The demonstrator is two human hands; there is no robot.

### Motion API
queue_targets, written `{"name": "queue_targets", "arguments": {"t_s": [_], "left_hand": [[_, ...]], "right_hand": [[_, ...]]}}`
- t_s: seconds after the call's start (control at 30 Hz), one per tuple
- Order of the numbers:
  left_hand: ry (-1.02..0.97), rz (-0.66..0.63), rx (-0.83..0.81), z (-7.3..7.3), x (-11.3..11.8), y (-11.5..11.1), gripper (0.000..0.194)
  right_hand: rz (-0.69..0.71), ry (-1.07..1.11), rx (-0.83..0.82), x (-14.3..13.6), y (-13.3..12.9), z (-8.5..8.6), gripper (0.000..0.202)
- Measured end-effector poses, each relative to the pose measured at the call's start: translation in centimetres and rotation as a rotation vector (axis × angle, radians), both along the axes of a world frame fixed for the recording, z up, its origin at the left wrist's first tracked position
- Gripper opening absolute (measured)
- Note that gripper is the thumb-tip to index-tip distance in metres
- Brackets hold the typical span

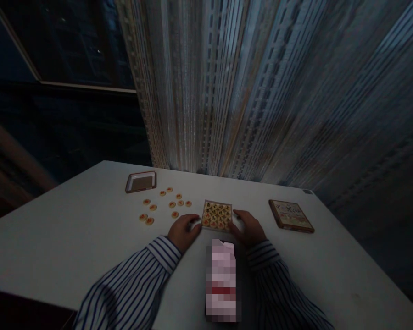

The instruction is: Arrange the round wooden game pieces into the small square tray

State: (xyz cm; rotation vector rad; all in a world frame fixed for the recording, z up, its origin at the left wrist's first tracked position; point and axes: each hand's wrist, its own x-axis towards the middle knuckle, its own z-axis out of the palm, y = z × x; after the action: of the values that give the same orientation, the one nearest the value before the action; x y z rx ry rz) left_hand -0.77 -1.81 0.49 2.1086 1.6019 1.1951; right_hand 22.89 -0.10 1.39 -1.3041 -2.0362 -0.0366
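Observation:
A small clear-rimmed box (217,229) lies on the table in front of me, filled with rows of round Chinese chess pieces (214,218) marked in black and red. At its left edge, my left hand (183,231) holds the side between curled fingers and thumb. My right hand (249,229) grips the opposite side, its thumb at the near right corner. Several loose Chinese chess pieces (172,204), with reddish marks where legible, are scattered left of the box.
On the white table (99,238), an open shallow tray or lid (141,189) lies at the back left. A flat printed box (291,215) is at the right. Close to me lies a pixelated phone-like object (223,279). A string curtain (220,91) hangs behind the table.

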Motion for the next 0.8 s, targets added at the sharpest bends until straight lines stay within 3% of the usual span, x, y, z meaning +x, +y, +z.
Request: {"name": "queue_targets", "arguments": {"t_s": [0.3,0.47,0.8], "left_hand": [[-0.082,0.083,-0.016,0.8,-0.7,-0.3,0.021],[-0.039,0.051,-0.030,1.7,-1.6,0.0,0.022],[0.120,-0.127,-0.194,7.3,-5.2,3.5,0.025]], "right_hand": [[0.013,0.082,0.045,-0.3,-0.4,1.5,0.024],[0.060,0.118,0.024,-1.1,0.1,3.1,0.021],[0.178,-0.065,-0.047,-4.3,2.0,9.1,0.020]]}}
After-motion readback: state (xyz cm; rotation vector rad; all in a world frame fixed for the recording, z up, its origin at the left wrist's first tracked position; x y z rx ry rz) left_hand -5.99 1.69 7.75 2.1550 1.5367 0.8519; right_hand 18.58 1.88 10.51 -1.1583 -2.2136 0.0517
